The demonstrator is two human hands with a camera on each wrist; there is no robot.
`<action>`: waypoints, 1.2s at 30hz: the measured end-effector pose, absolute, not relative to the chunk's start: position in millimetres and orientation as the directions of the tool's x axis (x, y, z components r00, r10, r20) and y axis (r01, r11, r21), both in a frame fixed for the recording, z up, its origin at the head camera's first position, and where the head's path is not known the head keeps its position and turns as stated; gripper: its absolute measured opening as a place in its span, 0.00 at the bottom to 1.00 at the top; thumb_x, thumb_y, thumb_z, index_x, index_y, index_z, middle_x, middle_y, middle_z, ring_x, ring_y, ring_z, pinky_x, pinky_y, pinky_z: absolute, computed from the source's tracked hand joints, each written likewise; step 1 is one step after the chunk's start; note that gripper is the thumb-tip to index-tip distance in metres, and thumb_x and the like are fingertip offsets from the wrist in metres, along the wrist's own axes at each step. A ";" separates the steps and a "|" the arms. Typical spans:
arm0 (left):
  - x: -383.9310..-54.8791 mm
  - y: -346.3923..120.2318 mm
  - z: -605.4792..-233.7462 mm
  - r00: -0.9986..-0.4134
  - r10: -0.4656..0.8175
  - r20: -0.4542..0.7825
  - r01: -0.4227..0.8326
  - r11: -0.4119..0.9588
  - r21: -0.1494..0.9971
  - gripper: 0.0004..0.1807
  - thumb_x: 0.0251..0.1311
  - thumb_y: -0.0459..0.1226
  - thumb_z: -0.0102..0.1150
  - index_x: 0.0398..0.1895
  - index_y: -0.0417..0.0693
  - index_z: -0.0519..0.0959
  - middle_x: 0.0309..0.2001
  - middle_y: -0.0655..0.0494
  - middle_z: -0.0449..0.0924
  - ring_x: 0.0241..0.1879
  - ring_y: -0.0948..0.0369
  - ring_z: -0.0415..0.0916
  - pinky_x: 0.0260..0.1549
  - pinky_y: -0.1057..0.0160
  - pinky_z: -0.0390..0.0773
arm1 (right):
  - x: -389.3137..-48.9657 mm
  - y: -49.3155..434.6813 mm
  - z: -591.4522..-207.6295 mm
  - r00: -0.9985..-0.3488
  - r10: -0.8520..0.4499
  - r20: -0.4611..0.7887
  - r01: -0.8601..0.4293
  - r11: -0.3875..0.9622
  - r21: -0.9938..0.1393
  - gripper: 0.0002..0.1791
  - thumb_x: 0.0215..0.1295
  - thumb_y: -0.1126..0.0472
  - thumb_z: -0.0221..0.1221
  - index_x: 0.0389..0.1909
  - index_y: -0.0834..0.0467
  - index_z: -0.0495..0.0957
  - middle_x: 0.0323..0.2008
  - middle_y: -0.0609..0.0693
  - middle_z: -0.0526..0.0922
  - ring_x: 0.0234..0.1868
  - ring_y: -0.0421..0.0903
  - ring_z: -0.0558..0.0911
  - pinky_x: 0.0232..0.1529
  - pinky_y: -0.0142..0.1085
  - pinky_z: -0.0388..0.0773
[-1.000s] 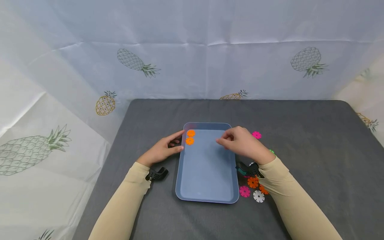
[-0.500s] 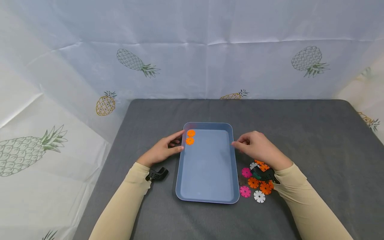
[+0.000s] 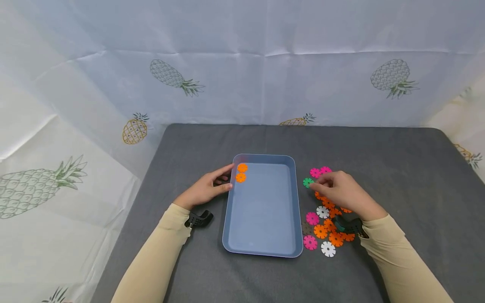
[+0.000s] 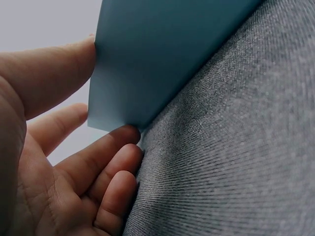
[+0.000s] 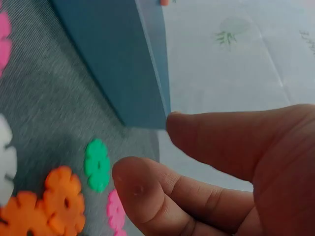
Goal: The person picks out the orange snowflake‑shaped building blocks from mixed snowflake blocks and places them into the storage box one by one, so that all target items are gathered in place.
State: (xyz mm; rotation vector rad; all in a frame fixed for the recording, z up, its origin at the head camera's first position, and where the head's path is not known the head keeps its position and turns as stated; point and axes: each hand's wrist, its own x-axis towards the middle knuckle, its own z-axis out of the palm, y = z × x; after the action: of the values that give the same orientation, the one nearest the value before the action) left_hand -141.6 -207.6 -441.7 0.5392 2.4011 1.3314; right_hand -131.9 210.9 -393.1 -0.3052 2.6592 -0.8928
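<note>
A blue tray point(image 3: 261, 219) lies on the table, with an orange notched disc point(image 3: 242, 168) and another orange disc point(image 3: 240, 177) in its far left corner. My left hand point(image 3: 204, 187) rests against the tray's left side. In the left wrist view its thumb touches the tray wall point(image 4: 142, 64), the other fingers loosely bent beside it. To the right of the tray, my right hand point(image 3: 346, 193) hovers near a green flower-shaped disc point(image 3: 308, 182). The right wrist view shows thumb and fingers apart with nothing between them, that green disc point(image 5: 97, 164) just past the fingertips.
Several loose discs lie right of the tray: pink point(image 3: 310, 242), white point(image 3: 328, 249), orange point(image 3: 336, 239) and dark grey point(image 3: 306, 228), some overlapping under my right wrist. A dark grey cloth point(image 3: 409, 176) covers the table. Behind it hangs a pale curtain point(image 3: 235, 88) with printed pineapples.
My right hand has moved from above the tray to the right, over the loose discs, uncovering the green and pink ones. The left hand stays at the tray's left side.
</note>
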 end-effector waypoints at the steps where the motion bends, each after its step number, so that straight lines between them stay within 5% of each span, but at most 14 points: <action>1: -142.0 -207.4 -441.9 -0.869 0.483 -0.110 0.164 0.489 0.857 0.38 0.75 0.41 0.63 0.84 0.51 0.59 0.72 0.39 0.72 0.66 0.44 0.72 0.64 0.43 0.72 | -131.8 213.0 -393.4 -0.927 -0.296 -0.232 -0.097 0.784 -0.613 0.16 0.74 0.50 0.64 0.42 0.60 0.88 0.28 0.48 0.82 0.28 0.46 0.74 0.29 0.40 0.72; 10: -140.2 -208.7 -443.4 -0.878 0.466 -0.112 0.157 0.502 0.851 0.38 0.75 0.41 0.63 0.84 0.51 0.60 0.72 0.39 0.71 0.66 0.44 0.72 0.65 0.42 0.72 | -128.7 228.4 -400.8 -0.916 -0.276 -0.290 -0.033 0.775 -0.631 0.14 0.71 0.51 0.68 0.40 0.60 0.85 0.21 0.47 0.76 0.20 0.45 0.71 0.23 0.38 0.71; 23: -134.4 -210.6 -446.4 -0.873 0.471 -0.127 0.142 0.494 0.858 0.38 0.75 0.44 0.63 0.84 0.51 0.60 0.71 0.39 0.72 0.65 0.45 0.73 0.64 0.43 0.72 | -124.8 228.2 -417.4 -0.915 -0.270 -0.299 -0.032 0.789 -0.614 0.21 0.67 0.55 0.71 0.52 0.67 0.81 0.25 0.49 0.77 0.20 0.45 0.72 0.23 0.40 0.73; 36: -139.6 -208.3 -444.9 -0.873 0.476 -0.105 0.163 0.487 0.858 0.38 0.75 0.45 0.63 0.83 0.51 0.60 0.71 0.39 0.72 0.65 0.45 0.72 0.65 0.43 0.71 | -127.6 226.0 -414.9 -0.925 -0.259 -0.276 -0.057 0.816 -0.575 0.12 0.67 0.57 0.70 0.41 0.63 0.84 0.27 0.49 0.78 0.25 0.46 0.73 0.27 0.40 0.73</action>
State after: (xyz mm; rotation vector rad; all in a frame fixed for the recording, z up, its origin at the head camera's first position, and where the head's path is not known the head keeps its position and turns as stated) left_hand -139.6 -208.3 -444.9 0.5378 2.4077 1.3380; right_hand -127.6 226.0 -414.9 -0.2390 2.6567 -0.8257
